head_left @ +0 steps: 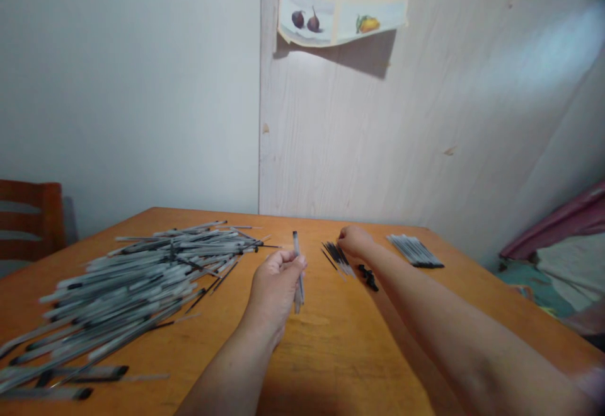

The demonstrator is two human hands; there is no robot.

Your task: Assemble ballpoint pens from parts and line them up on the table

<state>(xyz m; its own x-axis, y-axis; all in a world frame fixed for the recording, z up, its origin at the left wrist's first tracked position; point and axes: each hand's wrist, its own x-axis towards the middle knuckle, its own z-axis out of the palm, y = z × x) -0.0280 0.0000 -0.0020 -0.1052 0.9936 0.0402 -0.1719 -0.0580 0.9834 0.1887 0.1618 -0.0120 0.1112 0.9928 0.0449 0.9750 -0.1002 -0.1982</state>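
My left hand (276, 280) is closed around a clear pen barrel (298, 299), held nearly upright over the middle of the table. A black tip shows at its upper end. On the right, my right hand (353, 241) reaches to a small bundle of thin dark pen refills (336, 256). Its fingers are bent together at the upper end of the bundle, and what lies between them is hidden. Just below that wrist lies a small heap of black pen caps (368, 277).
A large loose pile of pens and refills (137, 277) covers the left of the wooden table (326, 353). A neat row of pens (414, 251) lies at the back right. A chair (31, 220) stands at the left, and cloths (558, 258) lie beyond the right edge.
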